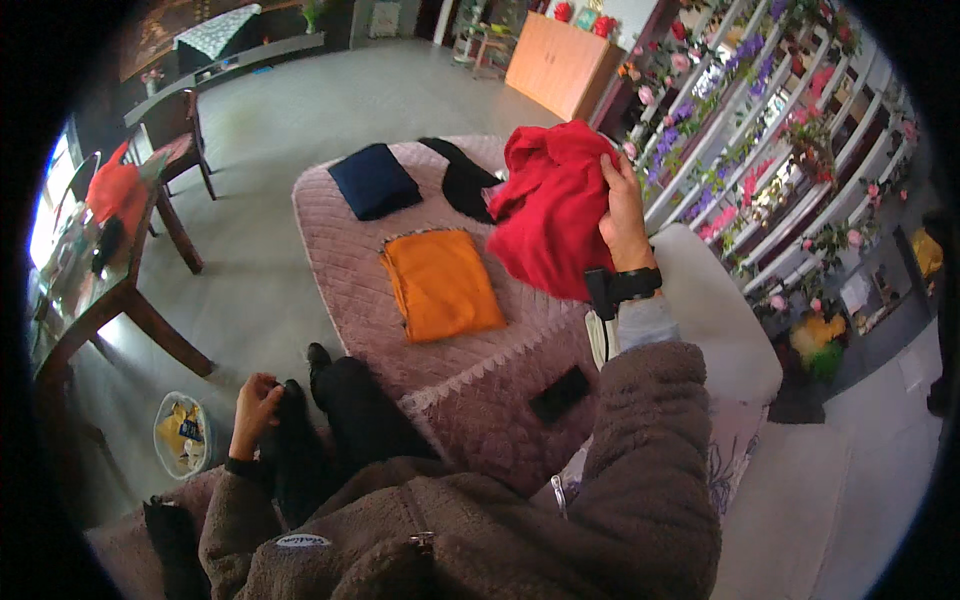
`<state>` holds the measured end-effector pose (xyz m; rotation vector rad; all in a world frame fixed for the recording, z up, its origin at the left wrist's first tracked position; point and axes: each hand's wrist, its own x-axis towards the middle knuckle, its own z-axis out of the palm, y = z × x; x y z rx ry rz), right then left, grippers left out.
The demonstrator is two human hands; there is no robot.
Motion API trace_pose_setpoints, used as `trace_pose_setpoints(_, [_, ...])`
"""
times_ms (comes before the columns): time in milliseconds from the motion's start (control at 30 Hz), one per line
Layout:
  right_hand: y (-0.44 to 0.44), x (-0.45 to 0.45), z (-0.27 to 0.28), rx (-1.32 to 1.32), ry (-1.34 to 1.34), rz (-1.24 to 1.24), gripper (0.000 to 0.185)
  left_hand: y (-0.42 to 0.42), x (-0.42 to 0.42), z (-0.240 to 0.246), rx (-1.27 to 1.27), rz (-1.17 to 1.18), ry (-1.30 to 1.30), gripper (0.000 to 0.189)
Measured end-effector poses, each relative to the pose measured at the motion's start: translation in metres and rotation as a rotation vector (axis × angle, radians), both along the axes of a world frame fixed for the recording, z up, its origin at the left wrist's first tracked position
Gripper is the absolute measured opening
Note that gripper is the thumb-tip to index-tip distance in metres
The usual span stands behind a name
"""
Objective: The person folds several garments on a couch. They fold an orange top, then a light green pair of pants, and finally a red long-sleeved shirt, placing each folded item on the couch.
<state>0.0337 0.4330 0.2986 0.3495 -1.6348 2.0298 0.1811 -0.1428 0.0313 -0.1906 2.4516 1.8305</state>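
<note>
My right hand (624, 210) grips a rumpled red cloth (551, 217) by its right edge, over the far right part of the quilted pink sofa cover (330, 247). Left of the red cloth lies a folded orange cloth (448, 285) with a fringed edge. Beyond it are a folded navy cloth (375, 181) and a black cloth (465, 180), partly hidden behind the red one. My left hand (257, 409) is by my knee, away from the cloths, its fingers curled; whether they are closed is unclear.
A black phone-like slab (560, 394) lies on the cover nearer me. A waste bin (180, 442) with wrappers stands on the floor at left, near a glass-topped table (112, 292) and a chair (180, 146). At right are a pale sofa back (712, 315) and a white slatted divider (750, 150) with artificial flowers.
</note>
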Motion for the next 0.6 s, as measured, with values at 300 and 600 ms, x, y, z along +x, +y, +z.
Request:
trace_pose_setpoints(300, [-0.190, 0.085, 0.116, -0.223, 0.009, 0.724, 0.030, 0.052, 0.008, 0.147, -0.117, -0.324, 0.437, 0.045])
trace_pose_setpoints(600, [-0.346, 0.119, 0.130, -0.206, 0.044, 0.870, 0.036, 0.028, 0.062, 0.163, 0.946, -0.377, 0.567, 0.058])
